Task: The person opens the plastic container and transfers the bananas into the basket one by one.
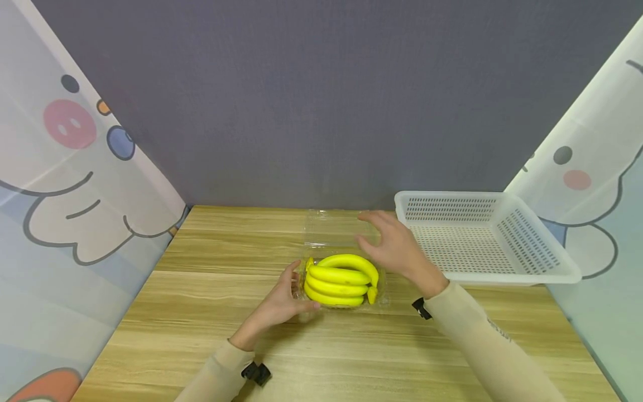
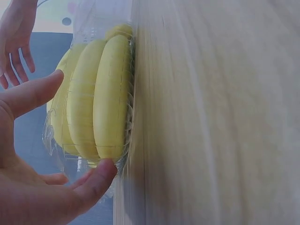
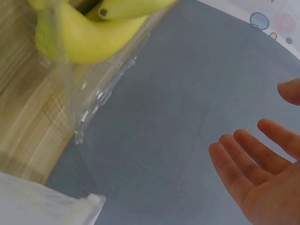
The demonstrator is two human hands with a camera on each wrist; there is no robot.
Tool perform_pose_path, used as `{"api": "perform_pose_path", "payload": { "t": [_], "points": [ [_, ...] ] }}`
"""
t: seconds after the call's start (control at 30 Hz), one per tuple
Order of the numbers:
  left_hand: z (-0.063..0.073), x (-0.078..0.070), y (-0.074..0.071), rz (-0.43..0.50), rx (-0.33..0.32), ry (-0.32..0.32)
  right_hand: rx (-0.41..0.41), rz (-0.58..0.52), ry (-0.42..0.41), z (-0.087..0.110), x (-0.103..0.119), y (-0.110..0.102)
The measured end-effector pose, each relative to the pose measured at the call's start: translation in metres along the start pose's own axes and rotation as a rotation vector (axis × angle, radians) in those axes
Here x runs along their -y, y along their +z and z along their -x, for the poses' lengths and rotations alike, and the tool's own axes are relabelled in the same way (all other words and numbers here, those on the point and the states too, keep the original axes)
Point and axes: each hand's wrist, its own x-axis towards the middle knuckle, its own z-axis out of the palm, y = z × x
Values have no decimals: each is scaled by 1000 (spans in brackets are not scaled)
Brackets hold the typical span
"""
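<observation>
Left hand (image 1: 280, 302) around the left end of a clear plastic box (image 1: 384, 293), thumb and fingers spread wide and relaxed rather than clenched. Thumb laid along the near left corner, tip touching the plastic or just beside it; forefinger near the far left corner, with the other fingers partly hidden behind the end of the box. In the left wrist view, a wide gap between thumb and forefinger, with the bananas (image 1: 337, 290) just beyond.

Right hand (image 1: 392, 244) raised above the right edge of the folded-back lid (image 1: 326, 228), fingers loosely extended, palm bare, holding nothing. In the right wrist view, fingertips apart from the plastic.

Bananas inside the box, bright yellow: three side by side at the front, another curving behind them, tips toward the right end. Close to the left hand's fingers and thumb; below and to the left of the right hand. Box on the wooden table (image 1: 351, 354), lid behind it on the far side, near the grey wall (image 1: 281, 106). Beyond the right hand, farther right, a white basket (image 1: 528, 241) with slotted sides.
</observation>
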Motion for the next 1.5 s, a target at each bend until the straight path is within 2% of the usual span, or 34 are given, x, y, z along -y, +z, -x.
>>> {"api": "perform_pose_path", "payload": {
  "t": [0.33, 0.6, 1.5],
  "points": [
    [0, 0, 1, 2, 4, -3, -7, -20, -39, 9, 7, 7],
    [-1, -1, 0, 1, 5, -4, -36, -30, -125, 13, 10, 12],
    [-2, -1, 0, -14, 7, -6, 60, 5, -111, 28, 18, 38]
  ]
}}
